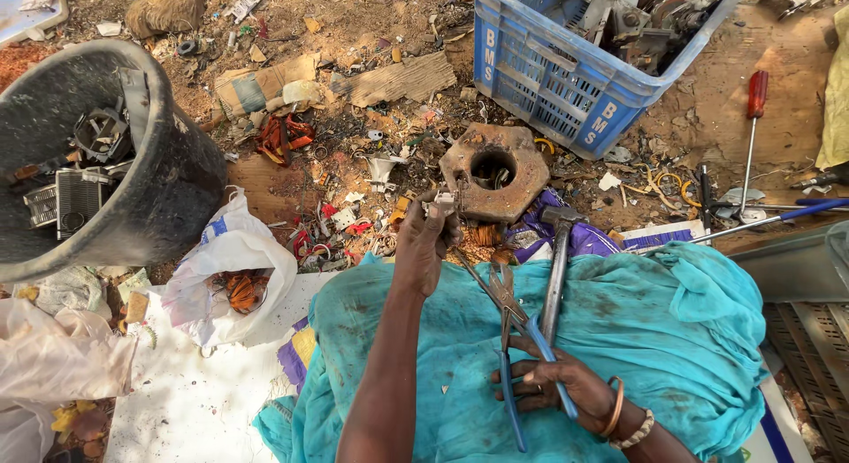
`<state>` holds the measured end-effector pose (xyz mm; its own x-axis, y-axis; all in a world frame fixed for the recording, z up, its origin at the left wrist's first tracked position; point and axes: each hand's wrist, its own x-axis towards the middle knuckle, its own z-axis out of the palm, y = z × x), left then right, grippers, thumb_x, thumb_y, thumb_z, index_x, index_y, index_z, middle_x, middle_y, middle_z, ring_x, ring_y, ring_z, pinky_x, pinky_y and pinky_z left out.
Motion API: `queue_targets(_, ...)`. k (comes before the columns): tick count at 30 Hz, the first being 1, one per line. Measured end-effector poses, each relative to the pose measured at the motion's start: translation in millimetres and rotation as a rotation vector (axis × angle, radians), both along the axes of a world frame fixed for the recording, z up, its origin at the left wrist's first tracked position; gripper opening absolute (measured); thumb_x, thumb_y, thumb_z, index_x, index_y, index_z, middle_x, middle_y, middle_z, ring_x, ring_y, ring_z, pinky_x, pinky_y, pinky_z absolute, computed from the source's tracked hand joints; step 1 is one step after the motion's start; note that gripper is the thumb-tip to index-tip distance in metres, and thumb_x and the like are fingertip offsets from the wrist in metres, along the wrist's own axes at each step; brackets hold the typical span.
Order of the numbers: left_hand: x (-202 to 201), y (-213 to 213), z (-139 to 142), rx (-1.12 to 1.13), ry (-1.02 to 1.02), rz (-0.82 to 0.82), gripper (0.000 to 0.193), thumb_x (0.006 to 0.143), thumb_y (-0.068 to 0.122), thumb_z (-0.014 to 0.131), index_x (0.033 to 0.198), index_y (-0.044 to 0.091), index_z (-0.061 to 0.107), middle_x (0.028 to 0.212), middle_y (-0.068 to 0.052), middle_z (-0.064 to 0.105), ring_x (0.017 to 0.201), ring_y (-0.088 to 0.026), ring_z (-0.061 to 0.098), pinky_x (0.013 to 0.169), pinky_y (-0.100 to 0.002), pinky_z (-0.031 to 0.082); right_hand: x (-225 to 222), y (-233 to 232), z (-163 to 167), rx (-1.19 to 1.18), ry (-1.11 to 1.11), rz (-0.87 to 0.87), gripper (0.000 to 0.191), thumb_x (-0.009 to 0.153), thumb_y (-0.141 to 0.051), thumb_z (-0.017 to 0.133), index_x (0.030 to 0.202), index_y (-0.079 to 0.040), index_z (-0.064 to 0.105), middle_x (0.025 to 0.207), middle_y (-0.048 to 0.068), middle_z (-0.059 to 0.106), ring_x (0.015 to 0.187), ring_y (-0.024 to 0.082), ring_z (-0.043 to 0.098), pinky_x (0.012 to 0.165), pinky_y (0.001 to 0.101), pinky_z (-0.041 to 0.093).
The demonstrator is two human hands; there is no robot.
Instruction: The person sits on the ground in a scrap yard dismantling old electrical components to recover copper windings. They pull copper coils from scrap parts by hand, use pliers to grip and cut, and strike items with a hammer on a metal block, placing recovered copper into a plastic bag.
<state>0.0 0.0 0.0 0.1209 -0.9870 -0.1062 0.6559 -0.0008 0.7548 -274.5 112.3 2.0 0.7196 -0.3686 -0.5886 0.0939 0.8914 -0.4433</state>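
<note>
1. Dirt ground strewn w/ scrap bits, cardboard and wire; person sits w/ a teal cloth [654, 321] over the lap, seen from above.
2. Left hand [423, 242], at approx 12 o'clock from the lap, fingers closed around a small metal part [441, 200], held up just short of the rusty hexagonal metal block [495, 171].
3. Right hand [555, 385], at 5 o'clock, closed loosely on the blue-handled pliers [513, 339]; jaws point toward 11 o'clock and the handles are spread apart.
4. Hammer [557, 268] lies on the cloth just beside the pliers, head at 12 o'clock, touched by neither hand.
5. Handling, as judged: small part looks light, stiff, w/ sharp edges, so pinch by its body, not the thin tabs. Pliers are rigid w/ grippy sleeves; hold both handles low for leverage. Block looks heavy, won't shift easily.
6. Around: black bucket [177, 180] of scrap at 9 o'clock, white plastic bag [221, 260] w/ copper wire near it, blue plastic crate [566, 83] at 1 o'clock, red-handled screwdriver [752, 127] at 2 o'clock.
</note>
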Motion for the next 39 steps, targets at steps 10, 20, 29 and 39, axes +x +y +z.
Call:
queue_targets(10,-76,67,95,-0.138,-0.397,-0.324,0.054,0.095,0.022,0.076,0.141,0.004,0.054,0.123,-0.009,0.073,0.115,-0.015,0.068,0.095,-0.033,0.058,-28,8,49,-0.542,0.749,0.789,0.075,0.105,-0.058,0.051,0.110,0.014,0.072,0.103,0.028,0.078,0.082,0.024,0.082,0.067,0.0370,0.065)
queue_targets(20,-119,38,106,-0.187,-0.502,-0.506,0.054,0.099,0.018,0.072,0.146,0.002,0.051,0.126,-0.005,0.067,0.117,-0.013,0.062,0.100,-0.031,0.053,-55,-63,96,-1.296,0.562,-0.454,0.049,0.090,-0.020,0.074,0.135,-0.001,0.065,0.125,0.012,0.068,0.106,0.017,0.070,0.085,0.0302,0.060)
queue_targets(29,-138,25,86,-0.021,-0.944,-0.304,0.037,0.095,0.018,0.073,0.128,0.003,0.067,0.103,-0.009,0.077,0.097,-0.015,0.071,0.088,-0.032,0.056,-43,-86,57,-0.847,0.364,-0.867,0.036,0.087,-0.001,0.079,0.119,0.007,0.066,0.110,0.019,0.074,0.101,0.025,0.075,0.089,0.0385,0.064)
queue_targets(39,-123,3,58,-0.020,-0.739,-0.331,0.038,0.092,0.024,0.078,0.121,0.000,0.069,0.108,-0.011,0.074,0.097,-0.020,0.070,0.085,-0.036,0.058,-32,-102,34,-0.756,0.305,-0.846,0.038,0.086,-0.001,0.077,0.122,0.006,0.068,0.109,0.018,0.074,0.097,0.024,0.074,0.084,0.0419,0.067)
